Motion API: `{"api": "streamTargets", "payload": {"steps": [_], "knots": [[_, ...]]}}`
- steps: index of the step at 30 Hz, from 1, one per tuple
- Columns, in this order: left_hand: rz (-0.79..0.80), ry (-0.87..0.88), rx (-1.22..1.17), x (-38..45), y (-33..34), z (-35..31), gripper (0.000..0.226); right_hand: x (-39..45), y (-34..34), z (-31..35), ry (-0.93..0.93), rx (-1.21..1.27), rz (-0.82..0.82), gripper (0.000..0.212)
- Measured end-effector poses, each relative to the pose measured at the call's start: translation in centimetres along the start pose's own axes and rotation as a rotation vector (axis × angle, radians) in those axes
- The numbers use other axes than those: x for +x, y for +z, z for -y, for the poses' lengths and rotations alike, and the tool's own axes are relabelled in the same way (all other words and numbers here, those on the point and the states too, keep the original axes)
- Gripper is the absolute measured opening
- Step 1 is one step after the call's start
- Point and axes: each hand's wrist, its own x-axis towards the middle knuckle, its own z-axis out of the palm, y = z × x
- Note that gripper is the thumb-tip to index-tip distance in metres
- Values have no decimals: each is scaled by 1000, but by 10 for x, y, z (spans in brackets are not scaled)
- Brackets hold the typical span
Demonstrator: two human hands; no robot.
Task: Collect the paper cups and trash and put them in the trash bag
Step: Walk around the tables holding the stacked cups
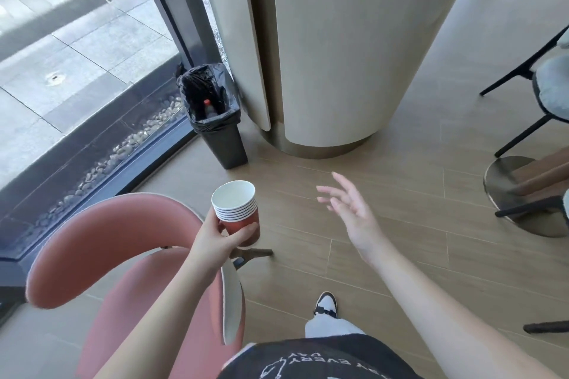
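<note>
My left hand (217, 240) grips a stack of several nested red paper cups (237, 209) with white insides, held upright above the floor. My right hand (351, 206) hangs in the air to the right of the cups, fingers spread and holding nothing. A black bin lined with a black trash bag (212, 108) stands on the floor ahead, against the window frame. Inside the bag a bottle with a red cap (207, 108) shows.
A pink armchair (107, 255) sits at my lower left, under my left arm. A wide cream column (338, 55) rises just right of the bin. Dark chair legs and a round metal table base (508, 194) stand at the right. My shoe (325, 308) is on the wood floor.
</note>
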Motion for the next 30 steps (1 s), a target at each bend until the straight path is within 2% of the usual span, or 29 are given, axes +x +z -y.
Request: {"api": "streamTargets", "payload": {"steps": [3, 12, 15, 19, 25, 28, 30], "knots": [[-73, -12, -8, 20, 3, -13, 81, 45, -4, 14, -18, -28, 85, 46], [-277, -41, -95, 86, -26, -20, 60, 159, 50, 52, -48, -50, 280, 42], [-274, -54, -138, 124, -44, -21, 67, 191, 64, 65, -53, -78, 294, 45], [-311, -82, -186, 178, -56, -42, 93, 234, 58, 88, -51, -130, 278, 47], [-288, -45, -207, 254, -63, -79, 86, 298, 46, 109, -43, -80, 171, 43], [-285, -26, -221, 279, -71, -94, 99, 323, 60, 108, -29, -93, 193, 43], [-298, -26, -235, 296, -78, -99, 99, 345, 74, 110, -18, -97, 230, 42]]}}
